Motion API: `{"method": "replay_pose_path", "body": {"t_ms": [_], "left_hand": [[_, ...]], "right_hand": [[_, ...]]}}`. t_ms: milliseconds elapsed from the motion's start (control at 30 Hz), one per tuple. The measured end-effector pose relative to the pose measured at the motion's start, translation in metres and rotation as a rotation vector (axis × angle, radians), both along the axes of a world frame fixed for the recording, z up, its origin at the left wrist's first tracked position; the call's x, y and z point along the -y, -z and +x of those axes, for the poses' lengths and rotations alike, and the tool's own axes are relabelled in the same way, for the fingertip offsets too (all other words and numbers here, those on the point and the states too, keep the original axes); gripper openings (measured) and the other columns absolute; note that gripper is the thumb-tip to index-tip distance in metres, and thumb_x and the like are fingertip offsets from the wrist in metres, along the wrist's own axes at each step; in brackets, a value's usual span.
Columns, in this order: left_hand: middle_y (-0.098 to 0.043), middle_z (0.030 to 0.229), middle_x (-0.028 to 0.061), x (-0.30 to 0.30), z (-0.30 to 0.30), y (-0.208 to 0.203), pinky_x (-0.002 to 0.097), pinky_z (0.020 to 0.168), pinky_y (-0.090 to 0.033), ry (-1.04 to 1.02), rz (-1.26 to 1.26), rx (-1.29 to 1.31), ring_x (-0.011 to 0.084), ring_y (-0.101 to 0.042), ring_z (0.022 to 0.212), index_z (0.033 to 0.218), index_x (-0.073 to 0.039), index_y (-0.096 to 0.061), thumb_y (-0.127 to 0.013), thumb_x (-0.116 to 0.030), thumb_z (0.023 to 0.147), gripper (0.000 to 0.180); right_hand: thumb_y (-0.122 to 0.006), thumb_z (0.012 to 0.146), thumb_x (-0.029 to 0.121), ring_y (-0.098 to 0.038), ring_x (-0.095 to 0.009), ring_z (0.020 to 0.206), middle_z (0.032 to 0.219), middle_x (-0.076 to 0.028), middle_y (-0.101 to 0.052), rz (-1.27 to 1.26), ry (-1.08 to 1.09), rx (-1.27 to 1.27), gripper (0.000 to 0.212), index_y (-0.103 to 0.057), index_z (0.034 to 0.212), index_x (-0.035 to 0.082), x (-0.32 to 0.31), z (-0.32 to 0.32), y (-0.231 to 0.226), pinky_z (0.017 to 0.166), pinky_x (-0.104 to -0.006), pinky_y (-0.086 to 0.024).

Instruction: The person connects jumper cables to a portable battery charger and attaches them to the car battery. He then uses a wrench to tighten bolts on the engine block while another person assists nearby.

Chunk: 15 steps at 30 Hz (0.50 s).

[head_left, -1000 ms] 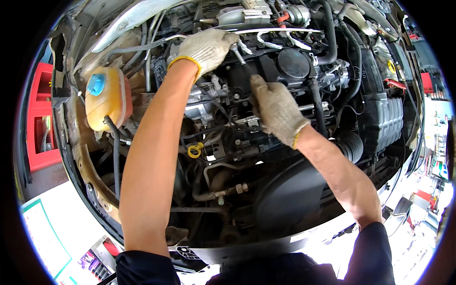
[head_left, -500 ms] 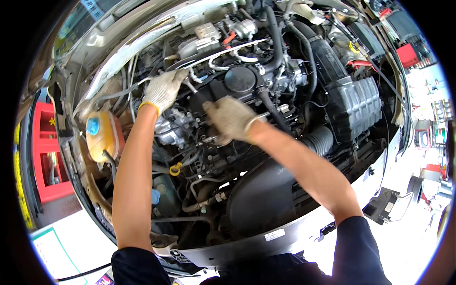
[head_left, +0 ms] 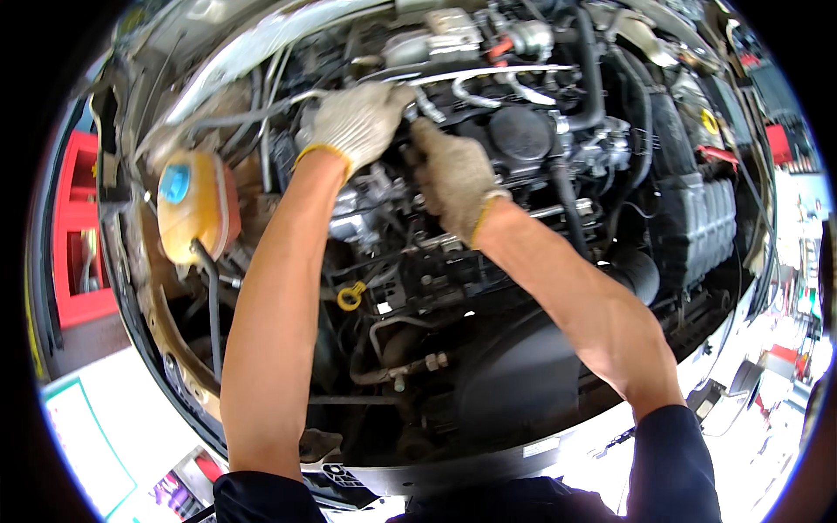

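Observation:
Both my hands wear pale knit work gloves and are close together over the car engine. My left hand (head_left: 362, 122) is closed at the upper left of the engine, beside a thin metal pipe (head_left: 514, 72). What its fingers hold is hidden; a small bright metal piece shows by the fingertips. Just right of it and lower, my right hand (head_left: 458, 179) is curled with the thumb pointing up toward the left fingertips. Its grip is turned away from view. A round black cap (head_left: 520, 133) on the engine sits right of it. Silver castings (head_left: 353, 222) lie below my left wrist.
An amber tank with a blue cap (head_left: 176, 183) stands at the left. A yellow ring handle (head_left: 350, 297) sticks up mid-engine. A ribbed black box (head_left: 689, 227) and hoses fill the right. The car's front edge (head_left: 436, 475) runs below; a red cabinet (head_left: 83, 235) is at far left.
The engine has shifted rightward in view. My right hand has moved up, closer to my left, which stays by the pipe. The metal tool shaft seen below my left fingers is now mostly hidden.

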<state>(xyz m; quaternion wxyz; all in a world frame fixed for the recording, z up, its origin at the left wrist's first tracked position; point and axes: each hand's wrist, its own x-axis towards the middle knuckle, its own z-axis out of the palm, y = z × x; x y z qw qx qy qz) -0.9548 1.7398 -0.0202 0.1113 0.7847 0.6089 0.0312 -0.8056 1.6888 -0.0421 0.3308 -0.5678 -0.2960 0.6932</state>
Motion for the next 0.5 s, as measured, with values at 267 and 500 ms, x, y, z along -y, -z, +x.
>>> {"method": "replay_pose_path", "body": {"t_ms": [267, 500], "left_hand": [[-0.071, 0.121, 0.0195, -0.003, -0.019, 0.017, 0.0517, 0.097, -0.049, 0.016, 0.111, 0.158, 0.0431, -0.064, 0.115, 0.126, -0.015, -0.07, -0.033, -0.056, 0.107, 0.059], [-0.071, 0.119, 0.0243, -0.012, -0.013, 0.013, 0.0521, 0.098, -0.049, -0.094, -0.035, 0.121, 0.0468, -0.064, 0.115, 0.129, -0.012, -0.069, -0.033, -0.069, 0.104, 0.072]], "right_hand": [[-0.052, 0.106, 0.034, -0.055, -0.024, 0.065, 0.074, -0.009, -0.06, 0.229, 0.032, 0.137, 0.033, -0.062, 0.093, 0.006, 0.007, -0.036, 0.023, 0.059, -0.0377, -0.043], [-0.053, 0.105, 0.04, -0.068, -0.038, 0.077, 0.083, -0.016, -0.07, 0.448, -0.351, 0.657, 0.041, -0.066, 0.105, 0.001, -0.019, -0.008, 0.027, 0.072, -0.0452, -0.055]]}}
